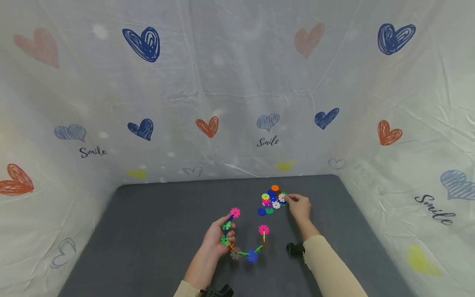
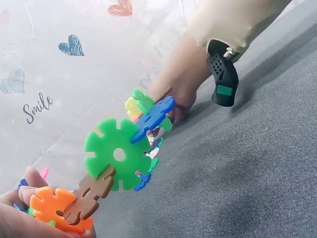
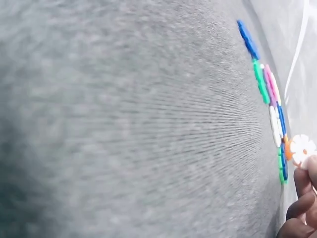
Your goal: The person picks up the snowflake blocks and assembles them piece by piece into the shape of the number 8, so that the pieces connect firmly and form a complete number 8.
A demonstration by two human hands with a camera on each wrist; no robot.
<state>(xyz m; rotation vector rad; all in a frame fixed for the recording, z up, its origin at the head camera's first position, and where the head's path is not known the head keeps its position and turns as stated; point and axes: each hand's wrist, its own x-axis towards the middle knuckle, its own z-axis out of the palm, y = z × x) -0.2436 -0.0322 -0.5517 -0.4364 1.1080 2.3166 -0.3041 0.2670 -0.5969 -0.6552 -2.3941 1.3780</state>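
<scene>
A chain of notched plastic snowflake discs curves out from my left hand (image 1: 215, 238), whose fingers curl round its near part. A pink disc (image 1: 235, 212) tops the held end. In the left wrist view an orange disc (image 2: 54, 210), a brown disc (image 2: 89, 195), a green disc (image 2: 118, 154) and a blue disc (image 2: 152, 119) link edge to edge. Another pink disc (image 1: 264, 229) ends the far side. My right hand (image 1: 299, 207) pinches a white disc (image 3: 302, 148) between thumb and finger, over the right side of the loose pile.
The loose pile of colored discs (image 1: 269, 211) lies toward the back of the dark grey table (image 1: 156, 231). White curtains (image 1: 237, 82) with printed hearts surround the table at the back and sides. A black wrist device (image 1: 295, 249) hangs at my right sleeve.
</scene>
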